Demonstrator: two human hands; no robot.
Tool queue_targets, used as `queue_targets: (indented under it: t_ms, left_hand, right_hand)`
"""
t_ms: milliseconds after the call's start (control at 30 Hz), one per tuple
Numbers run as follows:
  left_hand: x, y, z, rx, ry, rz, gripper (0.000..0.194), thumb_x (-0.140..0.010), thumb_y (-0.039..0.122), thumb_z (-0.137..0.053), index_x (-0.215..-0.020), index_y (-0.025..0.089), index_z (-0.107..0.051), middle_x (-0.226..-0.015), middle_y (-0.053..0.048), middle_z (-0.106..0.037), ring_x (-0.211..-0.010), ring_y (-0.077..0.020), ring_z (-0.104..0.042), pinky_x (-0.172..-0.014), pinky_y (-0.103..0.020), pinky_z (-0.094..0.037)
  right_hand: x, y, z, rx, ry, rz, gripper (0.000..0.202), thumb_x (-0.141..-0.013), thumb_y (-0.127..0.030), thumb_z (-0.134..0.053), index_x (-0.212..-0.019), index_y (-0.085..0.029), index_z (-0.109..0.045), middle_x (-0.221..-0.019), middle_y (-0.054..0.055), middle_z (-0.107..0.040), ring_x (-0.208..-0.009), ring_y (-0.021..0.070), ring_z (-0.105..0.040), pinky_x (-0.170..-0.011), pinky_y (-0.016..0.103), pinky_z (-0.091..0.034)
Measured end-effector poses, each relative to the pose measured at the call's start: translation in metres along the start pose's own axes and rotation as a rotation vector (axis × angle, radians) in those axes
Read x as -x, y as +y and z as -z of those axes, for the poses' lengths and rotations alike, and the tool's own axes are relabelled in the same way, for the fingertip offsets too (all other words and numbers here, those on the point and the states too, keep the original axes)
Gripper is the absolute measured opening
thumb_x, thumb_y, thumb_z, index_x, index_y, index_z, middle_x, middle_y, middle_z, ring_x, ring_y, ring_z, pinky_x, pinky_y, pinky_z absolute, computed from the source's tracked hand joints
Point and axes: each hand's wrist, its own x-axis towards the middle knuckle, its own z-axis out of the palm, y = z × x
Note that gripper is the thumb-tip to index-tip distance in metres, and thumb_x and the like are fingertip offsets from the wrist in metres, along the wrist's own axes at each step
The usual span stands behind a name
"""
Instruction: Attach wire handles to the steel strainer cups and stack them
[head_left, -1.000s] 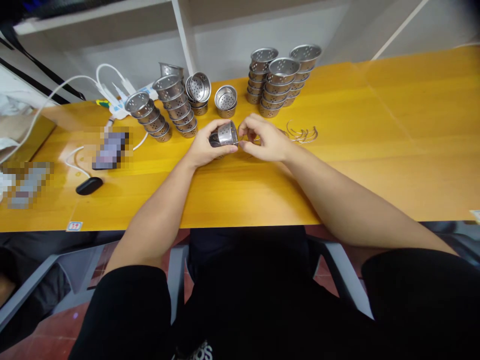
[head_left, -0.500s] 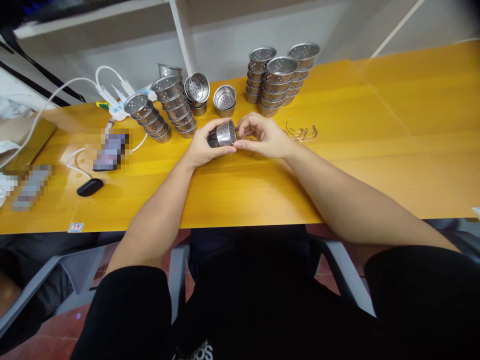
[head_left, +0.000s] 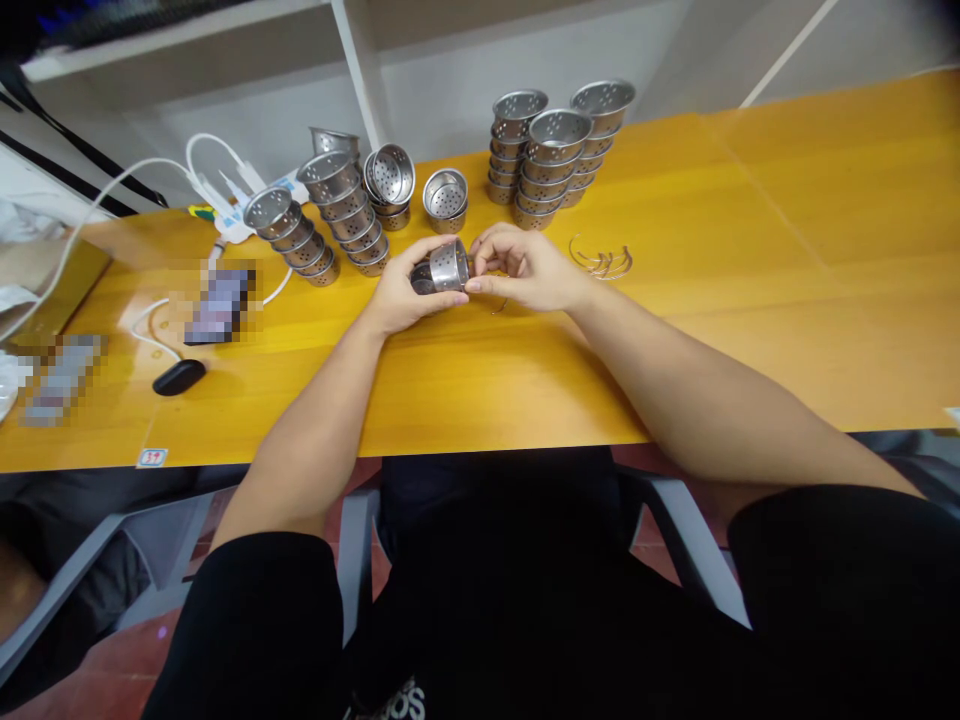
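Note:
My left hand [head_left: 396, 292] is wrapped around a perforated metal cup [head_left: 450, 267], which lies on its side with its mouth turned right. At the rim of that cup, the thumb and bent fingers of my right hand [head_left: 529, 268] come together in a pinch. What sits between those fingertips is too small to make out. Several thin curved wires [head_left: 606, 262] lie on the table just right of my right hand. Another bit of wire [head_left: 501, 306] shows on the table below that hand.
Stacks of perforated metal cups stand at the back left [head_left: 349, 210] and back right [head_left: 551, 165], with a shorter stack [head_left: 445, 200] between. To the left are a power strip [head_left: 238, 225] with white cables, a blurred phone-like object [head_left: 221, 305] and a black oval device [head_left: 179, 377] on the yellow table [head_left: 487, 400].
The whole view has shifted slightly. Both hands stay at the cup in nearly the same pose, the right fingers still pinched at its rim.

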Motion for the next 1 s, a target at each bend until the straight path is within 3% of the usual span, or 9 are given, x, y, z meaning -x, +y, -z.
queue_targets:
  t_ms: [267, 467, 600, 700, 767, 900, 1000]
  left_hand:
    - [0.0, -0.003, 0.0, -0.036, 0.005, -0.035, 0.129, -0.065, 0.113, -0.109, -0.159, 0.028, -0.087, -0.161, -0.018, -0.092, -0.156, -0.046, -0.087, -0.141, -0.065, -0.068]
    - [0.0, -0.004, 0.0, -0.029, 0.013, -0.027, 0.131, -0.063, 0.111, -0.111, -0.16, 0.028, -0.086, -0.163, -0.019, -0.091, -0.154, -0.0451, -0.087, -0.141, -0.063, -0.068]
    - [0.0, -0.015, 0.002, -0.069, 0.063, -0.025, 0.133, -0.064, 0.114, -0.109, -0.162, 0.028, -0.084, -0.165, -0.018, -0.09, -0.154, -0.0456, -0.087, -0.141, -0.063, -0.068]
    - [0.001, -0.024, 0.003, -0.072, 0.123, -0.006, 0.131, -0.07, 0.117, -0.102, -0.163, 0.027, -0.082, -0.158, -0.017, -0.09, -0.147, -0.0442, -0.088, -0.137, -0.063, -0.069]
    - [0.001, -0.026, 0.003, -0.057, 0.154, 0.013, 0.119, -0.081, 0.119, -0.094, -0.156, 0.027, -0.084, -0.145, -0.015, -0.092, -0.138, -0.0421, -0.089, -0.132, -0.064, -0.07]
    - [0.002, -0.02, 0.002, -0.005, 0.175, 0.055, 0.096, -0.1, 0.118, -0.073, -0.128, 0.027, -0.088, -0.117, -0.012, -0.086, -0.119, -0.038, -0.086, -0.123, -0.066, -0.072]
    - [0.003, -0.016, 0.0, 0.038, 0.18, 0.081, 0.094, -0.103, 0.118, -0.066, -0.117, 0.028, -0.086, -0.108, -0.01, -0.079, -0.112, -0.0362, -0.084, -0.116, -0.065, -0.072]
  right_hand:
    - [0.0, 0.003, 0.0, -0.036, -0.004, 0.023, 0.083, -0.085, -0.106, -0.105, -0.098, -0.029, -0.079, -0.117, 0.01, -0.079, -0.112, 0.0315, -0.079, -0.113, 0.052, -0.072]
    - [-0.002, 0.005, 0.002, 0.017, 0.004, 0.037, 0.081, -0.087, -0.108, -0.102, -0.096, -0.03, -0.08, -0.115, 0.011, -0.08, -0.114, 0.0337, -0.079, -0.114, 0.056, -0.071]
    - [0.0, 0.017, 0.012, 0.133, 0.074, -0.002, 0.081, -0.091, -0.109, -0.097, -0.1, -0.031, -0.08, -0.117, 0.013, -0.078, -0.111, 0.0367, -0.076, -0.111, 0.063, -0.074]
    - [0.004, 0.03, 0.024, 0.292, 0.105, -0.022, 0.07, -0.099, -0.098, -0.098, -0.105, -0.031, -0.079, -0.123, 0.016, -0.074, -0.116, 0.0415, -0.075, -0.116, 0.071, -0.072]
    - [0.008, 0.039, 0.032, 0.414, 0.067, -0.042, 0.061, -0.1, -0.085, -0.104, -0.106, -0.03, -0.078, -0.126, 0.017, -0.072, -0.123, 0.0449, -0.075, -0.124, 0.075, -0.068]
    - [0.013, 0.047, 0.04, 0.628, -0.067, -0.135, 0.045, -0.093, -0.056, -0.109, -0.098, -0.027, -0.074, -0.124, 0.018, -0.071, -0.121, 0.0471, -0.075, -0.123, 0.079, -0.064]
    - [0.015, 0.043, 0.041, 0.719, -0.089, -0.157, 0.038, -0.088, -0.048, -0.106, -0.098, -0.026, -0.077, -0.125, 0.018, -0.074, -0.125, 0.0508, -0.074, -0.125, 0.085, -0.06]
